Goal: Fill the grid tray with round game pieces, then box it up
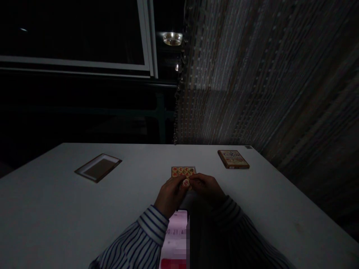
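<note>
A round xiangqi piece with a red character is pinched between the fingertips of both my hands. My left hand is closed at its left side. From the right, my right hand meets it with curled fingers, partly in shadow. Just beyond my fingers lies a shallow box with rows of similar round xiangqi pieces, most marked in red and one in black at the far right corner. My hands hide the near part of this box.
An upturned box lid or shallow tray rests at the left of the white table. A flat printed box lies at the right. Close to me, a lit phone shows a timer. Behind the table hang string curtains beside a dark window.
</note>
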`<act>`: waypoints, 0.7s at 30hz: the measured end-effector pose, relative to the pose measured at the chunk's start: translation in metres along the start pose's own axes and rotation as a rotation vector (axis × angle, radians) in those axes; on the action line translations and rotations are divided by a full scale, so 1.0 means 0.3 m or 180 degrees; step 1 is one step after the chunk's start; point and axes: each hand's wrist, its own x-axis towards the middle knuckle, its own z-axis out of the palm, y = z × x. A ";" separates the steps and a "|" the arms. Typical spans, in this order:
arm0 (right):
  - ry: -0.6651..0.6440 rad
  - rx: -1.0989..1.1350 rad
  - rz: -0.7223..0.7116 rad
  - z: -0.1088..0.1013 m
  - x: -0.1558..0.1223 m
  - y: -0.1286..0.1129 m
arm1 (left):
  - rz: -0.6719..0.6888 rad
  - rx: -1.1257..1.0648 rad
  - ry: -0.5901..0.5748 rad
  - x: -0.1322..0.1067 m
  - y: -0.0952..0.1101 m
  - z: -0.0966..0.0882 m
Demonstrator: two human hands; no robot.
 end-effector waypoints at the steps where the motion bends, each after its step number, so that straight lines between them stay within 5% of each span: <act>1: 0.0008 -0.0010 0.0015 0.001 0.000 0.002 | 0.0006 -0.0017 -0.0009 0.000 0.001 0.000; 12: -0.0005 0.0395 0.0128 0.013 0.003 0.013 | -0.0104 -0.0185 0.0015 -0.004 0.000 0.000; 21: 0.0038 0.0566 0.0328 0.010 0.002 -0.011 | -0.0888 -0.1197 0.0012 -0.002 -0.014 0.017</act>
